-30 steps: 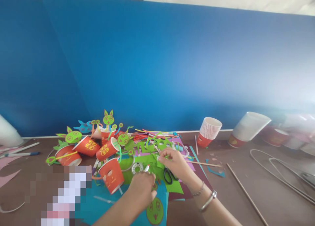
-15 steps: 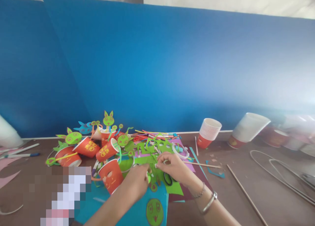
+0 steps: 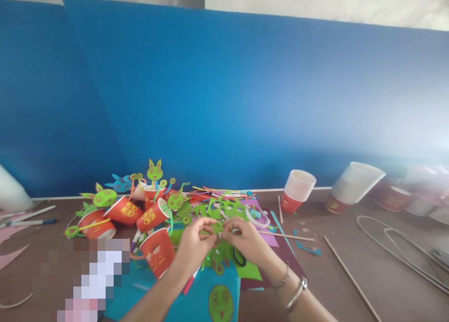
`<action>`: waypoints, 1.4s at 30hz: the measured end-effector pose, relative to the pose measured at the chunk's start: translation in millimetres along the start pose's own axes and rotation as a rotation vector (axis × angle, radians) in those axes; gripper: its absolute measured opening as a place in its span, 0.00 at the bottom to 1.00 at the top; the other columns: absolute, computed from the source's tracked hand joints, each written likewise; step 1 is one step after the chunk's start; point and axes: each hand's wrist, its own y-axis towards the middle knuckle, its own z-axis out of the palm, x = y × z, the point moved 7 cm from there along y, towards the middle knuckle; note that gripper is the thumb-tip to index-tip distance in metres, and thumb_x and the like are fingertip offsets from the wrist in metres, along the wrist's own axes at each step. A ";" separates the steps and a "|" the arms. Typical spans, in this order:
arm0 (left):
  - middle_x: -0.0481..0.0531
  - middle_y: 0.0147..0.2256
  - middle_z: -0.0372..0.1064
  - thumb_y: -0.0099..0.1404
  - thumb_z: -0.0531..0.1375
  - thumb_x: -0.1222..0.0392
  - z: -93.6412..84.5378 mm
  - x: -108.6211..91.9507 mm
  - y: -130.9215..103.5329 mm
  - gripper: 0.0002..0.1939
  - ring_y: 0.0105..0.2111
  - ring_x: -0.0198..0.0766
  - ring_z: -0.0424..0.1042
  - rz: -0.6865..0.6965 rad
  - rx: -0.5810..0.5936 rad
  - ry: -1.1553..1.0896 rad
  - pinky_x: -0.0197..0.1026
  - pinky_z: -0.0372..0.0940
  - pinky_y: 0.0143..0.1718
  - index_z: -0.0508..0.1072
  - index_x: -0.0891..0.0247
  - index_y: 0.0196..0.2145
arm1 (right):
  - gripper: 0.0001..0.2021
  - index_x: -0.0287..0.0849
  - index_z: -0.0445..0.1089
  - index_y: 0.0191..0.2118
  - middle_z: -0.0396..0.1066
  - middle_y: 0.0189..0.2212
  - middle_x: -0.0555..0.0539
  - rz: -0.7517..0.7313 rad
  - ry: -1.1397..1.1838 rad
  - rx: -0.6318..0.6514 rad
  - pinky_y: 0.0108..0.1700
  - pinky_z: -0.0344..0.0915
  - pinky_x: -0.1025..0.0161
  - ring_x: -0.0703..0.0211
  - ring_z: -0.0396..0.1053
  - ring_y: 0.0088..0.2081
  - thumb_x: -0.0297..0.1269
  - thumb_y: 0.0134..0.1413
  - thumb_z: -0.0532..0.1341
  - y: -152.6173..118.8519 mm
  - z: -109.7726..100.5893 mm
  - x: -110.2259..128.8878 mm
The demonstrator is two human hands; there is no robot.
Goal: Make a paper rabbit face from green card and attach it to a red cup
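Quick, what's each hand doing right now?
Left hand: fingers curled; can't tell if it holds anything.
Right hand: pinched shut on a small white piece.

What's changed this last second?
The left hand has moved forward, nearly meeting the right hand. A red-and-white stick now shows beneath it; whether it was let go is unclear. The cup stack and green paper face below stayed put.

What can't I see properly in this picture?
In the head view:
What left hand and right hand pinch, if anything: too small, covered by those hands.
Black loop: partly hidden behind the right hand.
White object at far left: cut off by the picture's edge.
Far-right cups: blurred.
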 end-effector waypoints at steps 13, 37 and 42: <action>0.47 0.30 0.65 0.49 0.60 0.65 4.7 3.4 -2.1 0.15 0.28 0.39 0.74 0.018 0.016 -0.014 0.42 0.69 0.32 0.70 0.65 0.37 | 0.08 0.41 0.70 0.22 0.71 0.35 0.45 -0.022 0.030 -0.014 0.43 0.60 0.59 0.52 0.68 0.41 0.38 0.47 0.62 -0.3 0.3 2.5; 0.50 0.29 0.71 0.50 0.53 0.73 12.7 20.5 -16.7 0.17 0.30 0.38 0.70 0.055 0.290 0.814 0.34 0.60 0.28 0.74 0.61 0.36 | 0.09 0.40 0.67 0.22 0.71 0.34 0.47 0.015 0.045 0.019 0.34 0.60 0.63 0.59 0.66 0.32 0.38 0.48 0.61 -0.1 -18.0 0.1; 0.53 0.34 0.74 0.52 0.53 0.73 20.2 19.0 -27.6 0.15 0.37 0.45 0.72 0.129 0.430 1.026 0.39 0.61 0.35 0.75 0.59 0.32 | 0.09 0.39 0.67 0.23 0.71 0.33 0.48 0.033 0.022 0.048 0.33 0.59 0.64 0.61 0.64 0.30 0.39 0.48 0.61 0.3 -21.1 -4.8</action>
